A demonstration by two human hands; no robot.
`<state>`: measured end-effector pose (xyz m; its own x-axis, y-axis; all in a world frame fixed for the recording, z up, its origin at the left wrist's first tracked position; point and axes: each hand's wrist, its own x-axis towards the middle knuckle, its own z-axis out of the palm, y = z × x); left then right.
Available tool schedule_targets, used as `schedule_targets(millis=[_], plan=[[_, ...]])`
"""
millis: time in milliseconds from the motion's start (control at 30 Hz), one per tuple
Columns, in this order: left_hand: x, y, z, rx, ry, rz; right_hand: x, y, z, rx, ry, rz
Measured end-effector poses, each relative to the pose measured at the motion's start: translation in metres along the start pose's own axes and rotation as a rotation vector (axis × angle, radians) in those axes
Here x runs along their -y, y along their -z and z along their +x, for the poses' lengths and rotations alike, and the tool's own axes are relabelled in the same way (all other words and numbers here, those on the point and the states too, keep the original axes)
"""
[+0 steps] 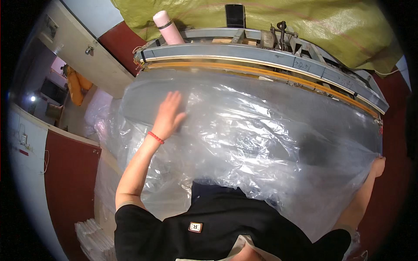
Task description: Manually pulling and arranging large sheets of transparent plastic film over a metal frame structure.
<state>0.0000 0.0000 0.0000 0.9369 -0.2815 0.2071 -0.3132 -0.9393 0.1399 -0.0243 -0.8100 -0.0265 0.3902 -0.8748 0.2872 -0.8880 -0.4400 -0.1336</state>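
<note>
A large sheet of clear plastic film covers the dark work surface before me, wrinkled and shiny in the middle. My left hand, with a red bead bracelet at its wrist, lies flat on the film at the left, fingers stretched out. Far to the right, my right hand is closed on the film's edge and pulls it taut into a point. The film hangs down toward my body and over the left side.
A metal frame machine with an orange strip runs along the far edge. Behind it stand a pink bottle, a black phone-like slab and a green woven sheet. Stacked plastic bags lie lower left, near an open door.
</note>
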Motion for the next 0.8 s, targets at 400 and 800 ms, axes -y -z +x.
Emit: schedule_targets(millis=[400, 800], plan=[[-0.002, -0.027, 0.096, -0.140, 0.388, -0.285, -0.008, -0.013, 0.011, -0.012, -0.024, 0.041], [-0.005, -0.037, 0.107, -0.389, 0.386, -0.225, -0.086, -0.057, 0.058, -0.186, 0.018, 1.038]])
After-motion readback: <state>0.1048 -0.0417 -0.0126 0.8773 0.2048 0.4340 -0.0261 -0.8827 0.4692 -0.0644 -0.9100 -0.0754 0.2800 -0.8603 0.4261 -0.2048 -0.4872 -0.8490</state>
